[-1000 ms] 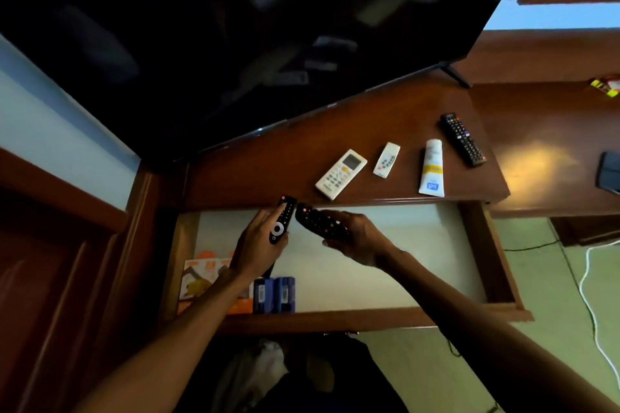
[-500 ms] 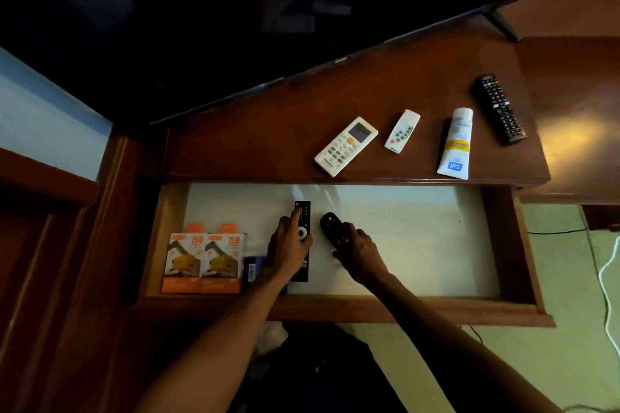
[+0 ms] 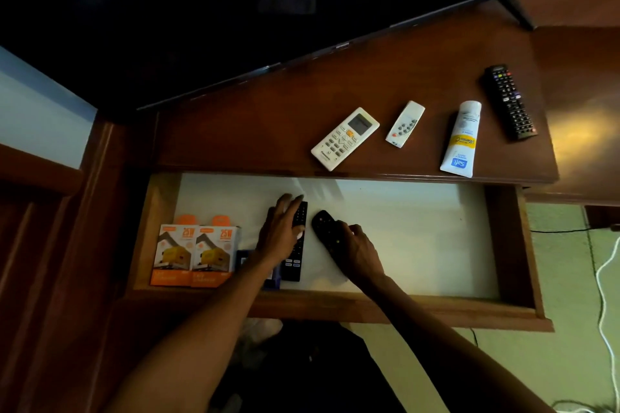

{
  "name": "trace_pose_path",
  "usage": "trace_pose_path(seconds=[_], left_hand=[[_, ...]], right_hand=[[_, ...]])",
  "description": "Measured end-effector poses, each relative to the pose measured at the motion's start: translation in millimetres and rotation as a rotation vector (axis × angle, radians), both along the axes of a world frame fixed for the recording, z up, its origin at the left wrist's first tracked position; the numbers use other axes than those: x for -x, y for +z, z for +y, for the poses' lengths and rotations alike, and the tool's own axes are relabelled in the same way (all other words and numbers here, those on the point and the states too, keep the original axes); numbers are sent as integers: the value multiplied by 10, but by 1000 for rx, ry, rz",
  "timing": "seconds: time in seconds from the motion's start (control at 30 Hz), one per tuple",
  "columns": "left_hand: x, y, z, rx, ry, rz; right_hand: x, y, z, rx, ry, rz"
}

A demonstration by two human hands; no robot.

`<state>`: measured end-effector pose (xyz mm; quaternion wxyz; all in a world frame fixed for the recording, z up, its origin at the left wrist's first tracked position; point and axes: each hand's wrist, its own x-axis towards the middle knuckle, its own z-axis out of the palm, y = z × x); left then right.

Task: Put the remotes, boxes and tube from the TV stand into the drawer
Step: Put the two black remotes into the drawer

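The open drawer (image 3: 335,307) has a white floor. Inside it, my left hand (image 3: 280,235) lies flat with stretched fingers over a slim black remote (image 3: 299,216) resting on that floor. My right hand (image 3: 359,251) curls over the lower end of a rounded black remote (image 3: 323,225) lying just to the right. Two orange boxes (image 3: 194,255) and a small blue box (image 3: 243,258) sit at the drawer's left. On the TV stand (image 3: 251,131) lie a white AC remote (image 3: 345,138), a small white remote (image 3: 405,124), a white tube (image 3: 461,139) and a black TV remote (image 3: 510,102).
The dark TV screen (image 3: 235,10) overhangs the back of the stand. The right half of the drawer floor (image 3: 419,238) is bare white. A white cable (image 3: 604,278) runs over the green floor at the right. Wooden panelling stands at the left.
Both hands came down from above the drawer and laid the two black remotes on its floor. My left hand's fingers have since stretched out flat over the slim remote.
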<state>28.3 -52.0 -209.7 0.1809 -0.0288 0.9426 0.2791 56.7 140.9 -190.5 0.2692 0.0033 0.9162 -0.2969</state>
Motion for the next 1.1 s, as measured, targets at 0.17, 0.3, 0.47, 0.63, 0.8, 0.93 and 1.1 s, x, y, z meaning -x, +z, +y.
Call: trace_pose_path(seconds=[0.17,0.3,0.47,0.63,0.8,0.93,1.1], left_hand=[[234,67,-140,80,-250,-155],[138,69,-231,121,-253,-139],[48,70,-283,160,-276,-99],[21,80,-287,170,-274,-117],[12,106,-300,196,-314,-109],[-9,209,-295,184,-321,-92],[-112,523,-286,4,-282,-3]], right_hand=[[36,48,14,47,44,-53],[-54,56,-150,93,70,-44],[-133,4,-307,82,54,-49],[-236,-85,-434,122,0,-37],[-210,-101,-442,133,-19,-19],[-186,-76,-372,93,37,-70],[-104,193,-145,99,34,-38]])
